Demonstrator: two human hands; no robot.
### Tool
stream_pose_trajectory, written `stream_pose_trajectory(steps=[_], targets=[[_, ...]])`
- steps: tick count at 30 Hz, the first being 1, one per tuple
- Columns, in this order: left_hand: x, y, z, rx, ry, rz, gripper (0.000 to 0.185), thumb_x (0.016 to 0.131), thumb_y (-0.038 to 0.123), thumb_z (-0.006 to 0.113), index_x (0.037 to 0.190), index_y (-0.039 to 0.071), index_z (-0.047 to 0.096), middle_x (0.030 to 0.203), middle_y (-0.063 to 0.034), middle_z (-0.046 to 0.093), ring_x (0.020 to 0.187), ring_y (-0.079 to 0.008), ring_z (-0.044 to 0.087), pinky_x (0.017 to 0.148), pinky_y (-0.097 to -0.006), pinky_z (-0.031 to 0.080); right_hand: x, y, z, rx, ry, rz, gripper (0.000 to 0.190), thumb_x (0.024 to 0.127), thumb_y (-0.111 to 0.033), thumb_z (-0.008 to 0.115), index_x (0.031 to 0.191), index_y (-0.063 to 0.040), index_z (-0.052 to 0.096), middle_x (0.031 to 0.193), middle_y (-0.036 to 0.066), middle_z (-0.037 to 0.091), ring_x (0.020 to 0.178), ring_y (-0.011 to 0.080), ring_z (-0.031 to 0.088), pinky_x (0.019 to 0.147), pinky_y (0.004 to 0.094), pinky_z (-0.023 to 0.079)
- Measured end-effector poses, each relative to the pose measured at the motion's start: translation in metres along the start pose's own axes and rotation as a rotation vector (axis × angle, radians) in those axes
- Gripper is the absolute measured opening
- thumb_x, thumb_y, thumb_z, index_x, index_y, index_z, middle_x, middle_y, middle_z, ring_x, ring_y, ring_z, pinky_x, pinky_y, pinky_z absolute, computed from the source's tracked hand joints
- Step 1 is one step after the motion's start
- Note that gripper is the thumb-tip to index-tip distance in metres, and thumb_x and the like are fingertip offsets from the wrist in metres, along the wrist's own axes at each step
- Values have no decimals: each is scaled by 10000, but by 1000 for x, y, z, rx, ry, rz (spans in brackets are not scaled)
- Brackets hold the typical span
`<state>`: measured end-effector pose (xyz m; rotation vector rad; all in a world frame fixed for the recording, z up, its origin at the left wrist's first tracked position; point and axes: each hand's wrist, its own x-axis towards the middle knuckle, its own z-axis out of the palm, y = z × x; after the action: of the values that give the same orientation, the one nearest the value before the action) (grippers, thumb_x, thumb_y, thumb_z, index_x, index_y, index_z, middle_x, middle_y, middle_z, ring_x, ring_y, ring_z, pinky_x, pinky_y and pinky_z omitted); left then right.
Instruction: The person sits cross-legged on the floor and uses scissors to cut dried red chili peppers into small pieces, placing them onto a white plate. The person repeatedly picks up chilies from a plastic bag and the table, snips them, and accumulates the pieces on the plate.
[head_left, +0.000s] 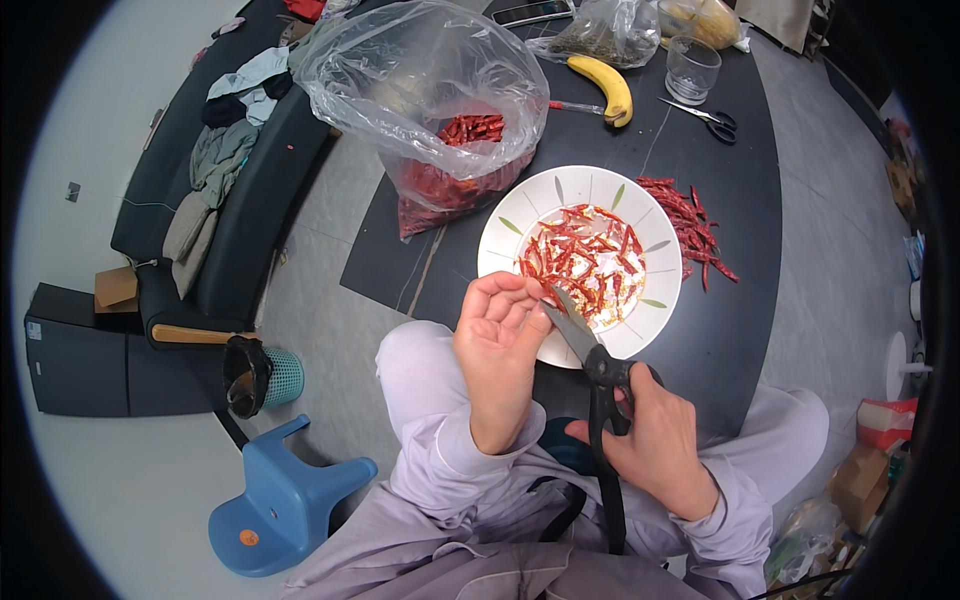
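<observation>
My left hand is at the near left rim of a white plate with leaf and line marks. Its thumb and fingertips pinch a dried red chili, mostly hidden by the fingers. Black-handled scissors are in my right hand, their blades parted slightly beside the left fingertips. Cut dried chili pieces and pale seeds lie in the plate's middle. Whole dried chilies form a pile at the plate's right. Behind the plate, to the left, a clear plastic bag stands wide-mouthed with more red chilies inside.
Farther back on the dark table are a banana, a glass, small scissors, a phone and a bag of dried spice. On the floor at left stand a blue plastic stool and a teal bin.
</observation>
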<state>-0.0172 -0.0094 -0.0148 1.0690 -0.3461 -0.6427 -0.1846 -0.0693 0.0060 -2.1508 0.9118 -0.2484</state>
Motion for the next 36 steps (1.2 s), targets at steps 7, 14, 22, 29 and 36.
stream_pose_trajectory(steps=[7,14,22,29,36], targets=[[-4,-5,-1,-23,6,-2,305,934,-67,613,1204,-4,484,1140,-145,659,999,-161,677,851,-273,583,0,-2,-1,-1,3,4,614,659,-427,919,870,-37,495,652,74,577,549,290,609,524,383,462],[-5,-5,2,-47,23,-36,296,950,-53,605,1212,4,479,1135,-143,660,993,-154,677,840,-261,586,-1,3,1,-11,-5,-3,587,691,-414,905,869,-31,498,616,76,561,531,305,604,513,396,452],[-3,-1,3,-4,-2,-105,254,962,-19,609,1187,6,495,1127,-131,664,978,-145,681,839,-251,586,-3,10,4,25,12,-32,576,701,-387,906,916,-12,525,611,96,560,532,347,589,513,411,441],[-3,1,3,-8,-55,-152,241,940,-53,613,1140,-1,489,1083,-140,664,962,-154,683,832,-266,582,1,1,-4,87,-27,28,591,689,-387,915,922,-12,523,614,88,537,540,326,577,527,399,443],[-5,1,7,-5,-76,-131,268,923,-101,606,1100,19,446,1062,-131,658,958,-167,690,822,-273,583,5,-1,-9,58,-44,8,627,704,-471,896,840,-9,495,616,108,616,518,320,644,490,406,487]])
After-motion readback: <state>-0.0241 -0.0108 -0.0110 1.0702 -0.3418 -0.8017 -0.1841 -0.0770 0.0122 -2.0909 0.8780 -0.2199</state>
